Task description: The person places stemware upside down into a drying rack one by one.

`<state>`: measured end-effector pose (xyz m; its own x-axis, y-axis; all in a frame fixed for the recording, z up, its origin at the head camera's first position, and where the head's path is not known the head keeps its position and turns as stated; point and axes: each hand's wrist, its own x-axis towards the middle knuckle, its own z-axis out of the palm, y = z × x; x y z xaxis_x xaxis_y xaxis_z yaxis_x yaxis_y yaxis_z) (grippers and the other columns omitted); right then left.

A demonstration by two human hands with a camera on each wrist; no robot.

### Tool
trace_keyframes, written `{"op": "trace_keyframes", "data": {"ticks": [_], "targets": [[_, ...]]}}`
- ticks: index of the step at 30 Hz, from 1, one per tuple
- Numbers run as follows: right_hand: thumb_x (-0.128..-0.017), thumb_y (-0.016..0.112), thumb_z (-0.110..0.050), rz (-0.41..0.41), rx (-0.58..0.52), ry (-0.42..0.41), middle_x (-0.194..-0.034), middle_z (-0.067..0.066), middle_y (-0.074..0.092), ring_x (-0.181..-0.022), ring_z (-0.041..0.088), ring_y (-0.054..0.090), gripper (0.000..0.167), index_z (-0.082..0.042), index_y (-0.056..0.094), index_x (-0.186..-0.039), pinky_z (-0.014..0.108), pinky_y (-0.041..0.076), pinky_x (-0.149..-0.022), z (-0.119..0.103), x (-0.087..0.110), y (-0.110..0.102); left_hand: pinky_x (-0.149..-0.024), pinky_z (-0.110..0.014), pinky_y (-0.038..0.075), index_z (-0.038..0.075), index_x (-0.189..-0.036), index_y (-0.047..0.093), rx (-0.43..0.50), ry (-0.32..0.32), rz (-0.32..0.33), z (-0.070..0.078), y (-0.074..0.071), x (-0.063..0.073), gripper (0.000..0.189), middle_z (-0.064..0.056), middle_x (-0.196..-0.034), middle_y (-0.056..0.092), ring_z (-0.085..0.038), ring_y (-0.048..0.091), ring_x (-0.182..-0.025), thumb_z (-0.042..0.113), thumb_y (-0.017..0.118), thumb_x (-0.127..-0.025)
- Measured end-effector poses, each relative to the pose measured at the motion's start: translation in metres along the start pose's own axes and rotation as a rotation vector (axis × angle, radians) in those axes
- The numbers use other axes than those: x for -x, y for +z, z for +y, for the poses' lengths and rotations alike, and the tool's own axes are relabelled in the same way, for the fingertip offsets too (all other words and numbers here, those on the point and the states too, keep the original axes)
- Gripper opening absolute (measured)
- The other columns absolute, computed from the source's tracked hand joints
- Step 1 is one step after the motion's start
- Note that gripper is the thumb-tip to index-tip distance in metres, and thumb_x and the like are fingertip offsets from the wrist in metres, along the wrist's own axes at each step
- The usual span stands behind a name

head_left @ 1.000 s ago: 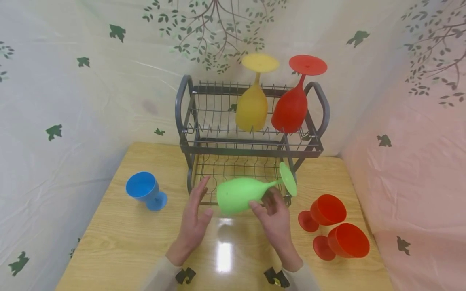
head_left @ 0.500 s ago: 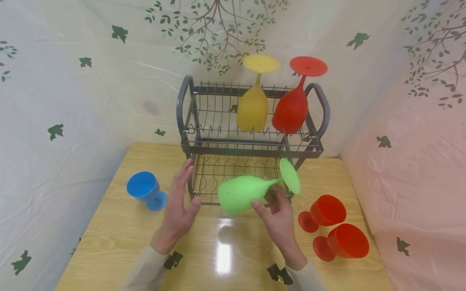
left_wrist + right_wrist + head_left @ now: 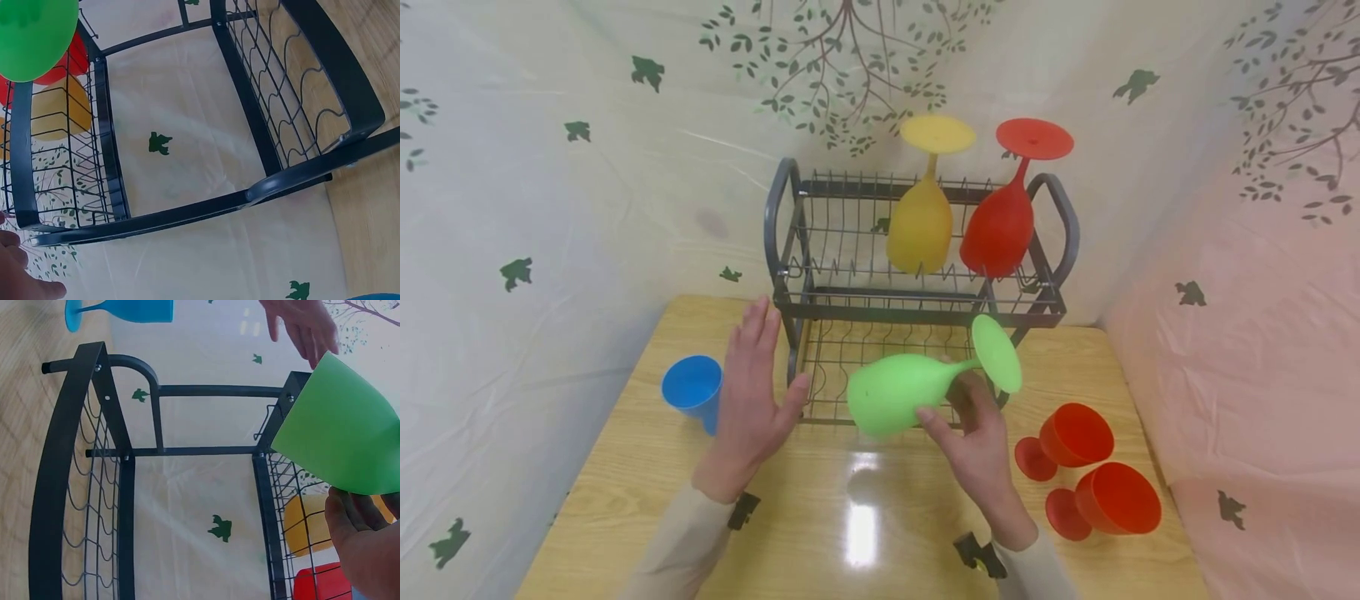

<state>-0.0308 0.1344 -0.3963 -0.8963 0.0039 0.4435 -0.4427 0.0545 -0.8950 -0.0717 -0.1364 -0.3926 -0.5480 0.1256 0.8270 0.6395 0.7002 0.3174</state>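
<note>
Above the worktop [image 3: 617, 492], the right hand [image 3: 977, 454] grasped the green goblet [image 3: 898, 393] near the bowl's stem end — tipped sideways, base rightward, held off the rack [image 3: 917, 315]. Beside it, the left hand [image 3: 748, 404] hung raised and released, fingers straight, pointing away. On the worktop stood the nearer red cup [image 3: 1118, 498], the farther red cup [image 3: 1077, 435] and the blue cup [image 3: 691, 383], apparently left to handle. Beyond, the rack's upper tier bore the yellow goblet [image 3: 920, 229] and the red goblet [image 3: 997, 229], both upside down — seemingly done.
</note>
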Motion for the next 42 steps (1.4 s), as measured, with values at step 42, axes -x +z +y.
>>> {"op": "trace_keyframes", "data": {"ticks": [42], "targets": [[-0.094,0.076,-0.042,-0.084,0.1,-0.307,-0.136,0.01,0.062,-0.123,0.031,0.061,0.067,0.006,0.056,-0.136,0.039,0.052,-0.107,-0.067,-0.075,0.008,-0.126,-0.059,0.011,-0.002,-0.163,0.019,-0.164,-0.015,-0.194,-0.014,0.002,-0.011,0.082,-0.016,-0.172,0.015,-0.037,0.014,-0.158,0.058,0.026,-0.109]]}}
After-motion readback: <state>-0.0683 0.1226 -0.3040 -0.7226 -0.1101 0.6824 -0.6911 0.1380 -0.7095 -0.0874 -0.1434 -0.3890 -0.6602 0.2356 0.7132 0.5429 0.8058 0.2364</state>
